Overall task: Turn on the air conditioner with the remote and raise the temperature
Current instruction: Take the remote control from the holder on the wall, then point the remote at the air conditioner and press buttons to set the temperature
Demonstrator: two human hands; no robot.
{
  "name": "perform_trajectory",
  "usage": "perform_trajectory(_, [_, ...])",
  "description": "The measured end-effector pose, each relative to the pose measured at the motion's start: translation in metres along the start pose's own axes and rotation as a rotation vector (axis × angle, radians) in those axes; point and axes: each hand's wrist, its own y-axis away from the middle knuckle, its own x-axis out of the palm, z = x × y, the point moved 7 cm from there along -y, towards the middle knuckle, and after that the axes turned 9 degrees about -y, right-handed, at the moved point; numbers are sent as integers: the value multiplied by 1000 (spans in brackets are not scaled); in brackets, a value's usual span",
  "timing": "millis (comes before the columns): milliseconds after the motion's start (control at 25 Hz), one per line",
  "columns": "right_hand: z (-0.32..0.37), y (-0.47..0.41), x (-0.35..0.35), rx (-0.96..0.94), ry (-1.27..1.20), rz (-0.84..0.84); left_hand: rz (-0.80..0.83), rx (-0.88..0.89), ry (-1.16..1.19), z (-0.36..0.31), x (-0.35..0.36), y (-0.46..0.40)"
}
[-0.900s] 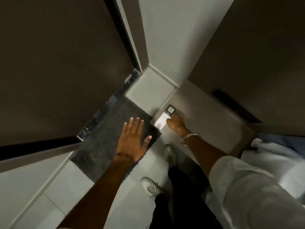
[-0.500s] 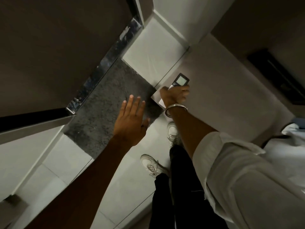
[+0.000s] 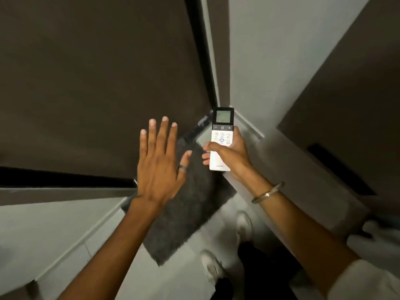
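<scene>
One remote (image 3: 221, 146) in right hand (image 3: 232, 158) above grey mat (image 3: 190, 217)

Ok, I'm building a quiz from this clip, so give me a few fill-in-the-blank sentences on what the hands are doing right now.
1. The remote is held in the ____ hand.
2. The left hand is open and holds ____.
3. A bracelet sits on the ____ wrist.
4. On the remote, the power button sits just below the ____.

Missing words: right; nothing; right; screen
</scene>
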Motion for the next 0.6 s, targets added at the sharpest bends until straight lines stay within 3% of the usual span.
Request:
perform_trajectory(280, [263,204,220,-571,98,617,-630,-186,-229,122,-302,20])
perform_trajectory(480, [374,364,330,-871,148,899,-1025,-273,-401,190,-497,72])
perform_trajectory(600, [409,440,372,-980,121,1005,-1167,-325,-466,213,-577,103])
